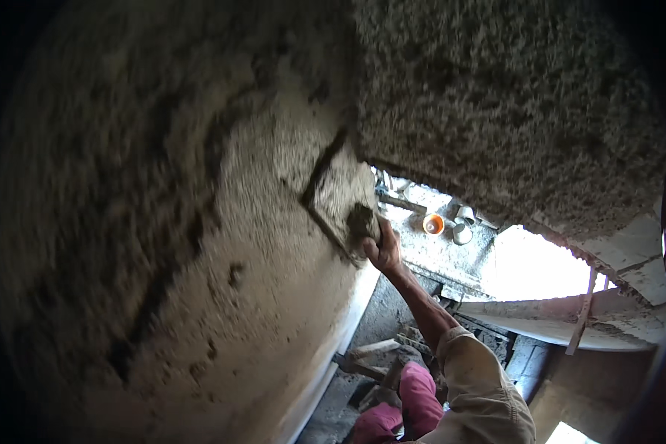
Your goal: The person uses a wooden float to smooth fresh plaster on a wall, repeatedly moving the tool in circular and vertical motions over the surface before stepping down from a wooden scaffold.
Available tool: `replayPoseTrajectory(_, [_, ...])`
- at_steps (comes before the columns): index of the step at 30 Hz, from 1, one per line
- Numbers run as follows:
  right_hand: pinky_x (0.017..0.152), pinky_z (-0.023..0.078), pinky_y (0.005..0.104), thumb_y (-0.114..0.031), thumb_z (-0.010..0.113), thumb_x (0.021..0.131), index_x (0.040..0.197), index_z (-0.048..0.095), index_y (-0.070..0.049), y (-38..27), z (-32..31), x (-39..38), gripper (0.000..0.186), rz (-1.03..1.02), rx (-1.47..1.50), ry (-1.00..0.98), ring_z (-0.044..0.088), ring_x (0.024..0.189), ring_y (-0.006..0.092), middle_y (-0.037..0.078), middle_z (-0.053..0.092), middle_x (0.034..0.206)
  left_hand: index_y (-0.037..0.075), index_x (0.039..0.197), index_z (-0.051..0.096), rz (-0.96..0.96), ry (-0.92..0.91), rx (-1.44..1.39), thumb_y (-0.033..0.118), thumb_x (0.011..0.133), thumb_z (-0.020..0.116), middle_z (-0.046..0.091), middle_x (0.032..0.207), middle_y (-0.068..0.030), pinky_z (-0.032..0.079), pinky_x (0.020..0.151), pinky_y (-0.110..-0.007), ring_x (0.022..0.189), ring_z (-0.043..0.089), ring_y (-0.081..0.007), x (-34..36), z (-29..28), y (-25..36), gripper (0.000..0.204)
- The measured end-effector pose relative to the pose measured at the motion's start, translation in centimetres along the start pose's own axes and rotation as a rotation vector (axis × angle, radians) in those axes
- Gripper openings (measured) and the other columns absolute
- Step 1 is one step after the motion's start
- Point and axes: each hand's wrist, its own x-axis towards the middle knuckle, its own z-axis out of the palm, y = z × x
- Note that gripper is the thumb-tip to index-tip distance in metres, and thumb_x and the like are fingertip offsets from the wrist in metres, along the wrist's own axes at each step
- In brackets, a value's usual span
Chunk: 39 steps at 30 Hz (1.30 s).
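My right hand (pixel 383 248) is closed round the mortar-caked handle (pixel 362 222) of a rectangular plastering float (pixel 331 185). The float lies against the plastered wall (pixel 266 288) that fills the left of the view, just beside the edge of a rough grey overhanging surface (pixel 510 96). Wet-looking plaster with ridges and pits surrounds it, darker and rougher toward the left. My left hand is out of sight.
Far below are an orange bucket (pixel 434 225), metal pails (pixel 462 234) and a ledge (pixel 451 270). Wood scraps and rubble (pixel 374 348) lie on the floor near pink-clad legs (pixel 418 388). A narrow strip (pixel 581 314) hangs at the right, near a bright opening.
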Motion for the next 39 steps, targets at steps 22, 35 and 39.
replayPoseTrajectory(22, [0.068,0.056,0.0414,-0.027,0.069,0.081,0.122,0.045,0.0,-21.0,-2.9,12.8,0.055,0.088,0.095,-0.058,0.069,0.083,0.036,0.024,0.066,0.089,-0.001,0.136,0.039,-0.028,-0.068,-0.113,0.052,0.091,0.048,0.037,0.139,-0.0244,0.019,0.105,-0.059,0.131,0.03,-0.0415,0.6,5.8,2.5,0.069])
replayPoseTrajectory(35, [0.06,0.051,0.0436,-0.037,0.066,0.086,0.123,0.044,0.001,-19.3,-2.6,13.3,0.057,-0.189,-0.068,0.11,0.065,0.066,0.0354,0.017,0.065,0.085,-0.002,0.134,0.041,-0.024,-0.06,-0.176,0.051,0.091,0.048,0.039,0.137,-0.0244,0.021,0.103,-0.058,0.128,0.032,-0.0414,1.4,6.8,2.5,0.068])
replayPoseTrajectory(39, [0.055,0.05,0.0423,-0.039,0.065,0.087,0.116,0.046,0.003,-21.2,-2.6,13.8,0.054,-0.174,-0.116,0.106,0.063,0.061,0.034,0.016,0.064,0.08,-0.002,0.133,0.041,-0.016,-0.051,-0.18,0.05,0.091,0.049,0.039,0.136,-0.0244,0.022,0.103,-0.058,0.127,0.033,-0.0414,1.6,6.7,2.0,0.068])
